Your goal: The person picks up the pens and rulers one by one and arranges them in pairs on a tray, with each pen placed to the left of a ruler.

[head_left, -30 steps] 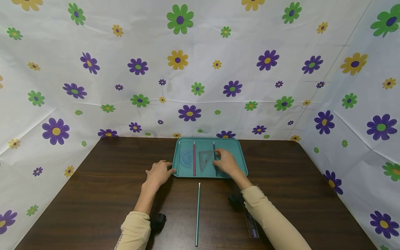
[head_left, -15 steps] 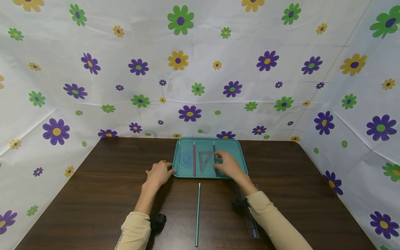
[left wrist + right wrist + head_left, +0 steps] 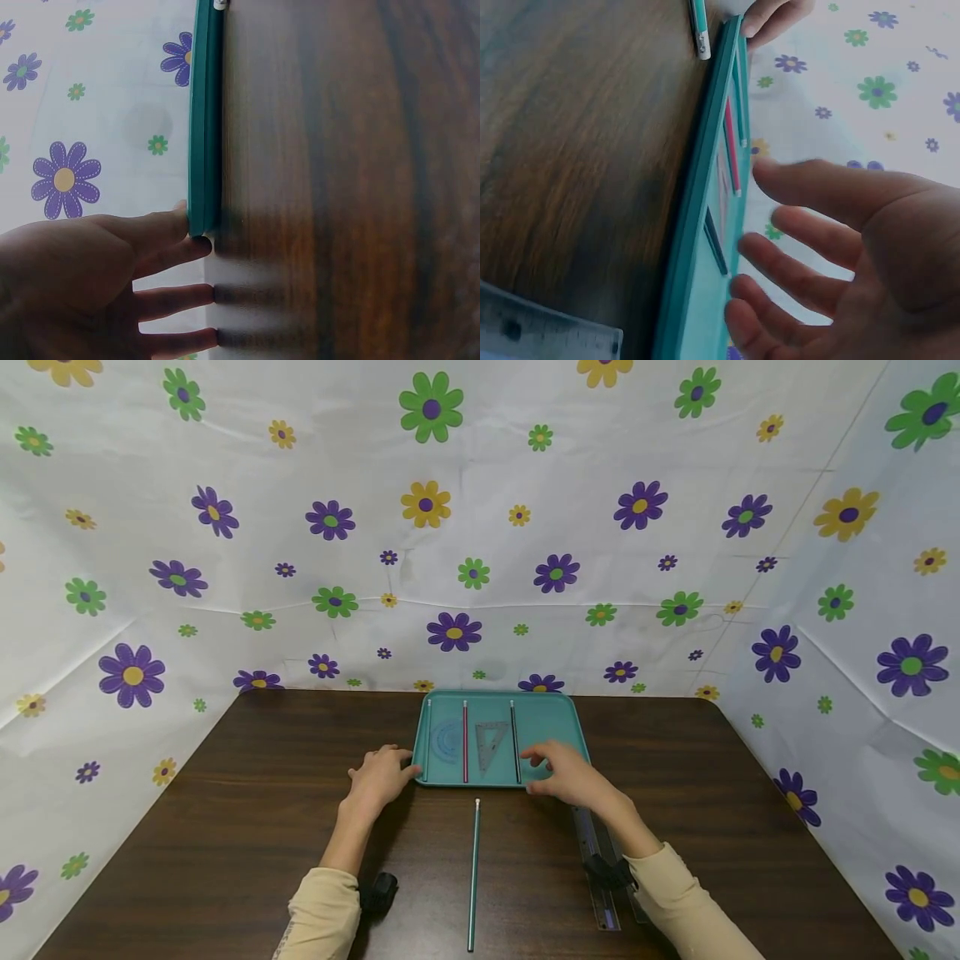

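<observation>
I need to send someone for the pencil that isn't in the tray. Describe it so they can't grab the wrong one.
Start at the teal tray at the far middle of the dark wooden table. Just in front of its near edge, between the person's two forearms, lies a green pencil, pointing from the tray towards the person. Unlike the red pencil and its neighbours inside the tray, it rests on bare wood.

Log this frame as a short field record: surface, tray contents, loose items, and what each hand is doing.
surface: dark wooden table
tray: teal tray at the far middle of the table
tray contents: protractor, red pencil, set square, dark pencil
loose items: green pencil in front of the tray; ruler partly under the right forearm
left hand: fingers touch the tray's left edge, holding nothing
right hand: open over the tray's near right corner, holding nothing
</observation>
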`<state>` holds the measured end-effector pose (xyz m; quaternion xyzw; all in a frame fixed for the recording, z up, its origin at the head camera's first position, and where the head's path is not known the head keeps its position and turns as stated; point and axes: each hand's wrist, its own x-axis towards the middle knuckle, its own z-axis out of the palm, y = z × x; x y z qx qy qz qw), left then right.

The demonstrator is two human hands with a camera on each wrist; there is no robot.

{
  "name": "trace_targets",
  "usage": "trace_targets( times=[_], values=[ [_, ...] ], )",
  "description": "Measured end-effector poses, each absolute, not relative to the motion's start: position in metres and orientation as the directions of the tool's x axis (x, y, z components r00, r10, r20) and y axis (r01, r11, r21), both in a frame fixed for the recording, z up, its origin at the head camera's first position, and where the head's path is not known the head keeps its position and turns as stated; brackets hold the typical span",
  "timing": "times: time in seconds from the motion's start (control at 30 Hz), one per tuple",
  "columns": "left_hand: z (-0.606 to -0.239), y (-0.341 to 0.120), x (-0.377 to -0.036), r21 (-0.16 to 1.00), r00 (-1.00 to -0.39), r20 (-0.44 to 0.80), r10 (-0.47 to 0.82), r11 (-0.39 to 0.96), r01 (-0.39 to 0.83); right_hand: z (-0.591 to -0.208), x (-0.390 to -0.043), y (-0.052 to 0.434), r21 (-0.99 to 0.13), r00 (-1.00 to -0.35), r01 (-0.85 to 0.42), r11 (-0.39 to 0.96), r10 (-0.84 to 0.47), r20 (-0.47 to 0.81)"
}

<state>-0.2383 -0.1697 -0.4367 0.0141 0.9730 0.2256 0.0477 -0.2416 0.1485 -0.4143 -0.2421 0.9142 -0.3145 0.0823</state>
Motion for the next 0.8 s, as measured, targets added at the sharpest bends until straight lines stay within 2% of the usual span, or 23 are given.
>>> trace_targets(
  times=[0.13,0.4,0.8],
  values=[
    [-0.437,-0.17,-0.239,0.442,-0.995,-0.085,0.05,0.897,0.007,-0.41,-0.233,0.153,-0.602,-0.848,-0.405,0.688,-0.528,-0.034],
    [-0.437,-0.169,-0.239,0.445,-0.995,-0.091,0.049,0.896,0.003,-0.407,-0.217,0.164,-0.574,-0.857,-0.38,0.725,-0.51,-0.076],
    [-0.438,-0.17,-0.239,0.445,-0.994,-0.093,0.051,0.896,0.004,-0.401,-0.196,0.18,-0.468,-0.848,-0.323,0.823,-0.471,-0.244]
  ],
)
